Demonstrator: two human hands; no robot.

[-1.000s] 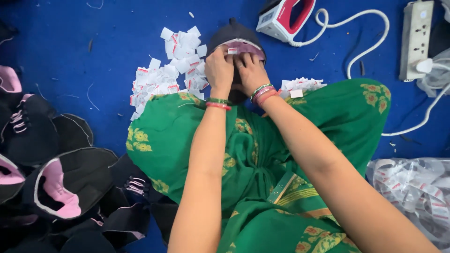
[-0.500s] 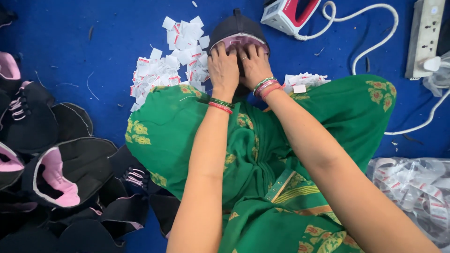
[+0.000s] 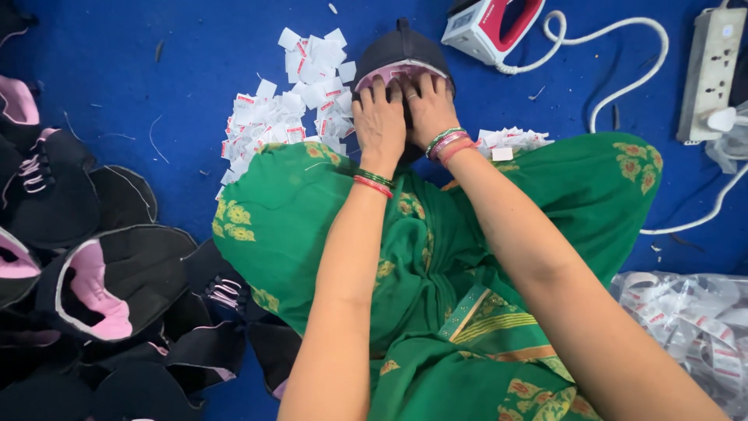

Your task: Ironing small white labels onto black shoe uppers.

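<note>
Both hands, left [image 3: 379, 121] and right [image 3: 431, 109], grip flat, pressing a black shoe upper [image 3: 399, 56] with pink lining. White tags [image 3: 288, 109] heaped left of grip; clear bag [image 3: 693, 327] holds more tags.

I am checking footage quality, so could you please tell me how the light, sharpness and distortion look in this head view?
Head view: light is even and soft, with no glare; both hands, left hand and right hand, look sharp on the black shoe piece; the forearms loom large at the bottom edge; the pile of white labels is bright, yet its edges show.
</note>
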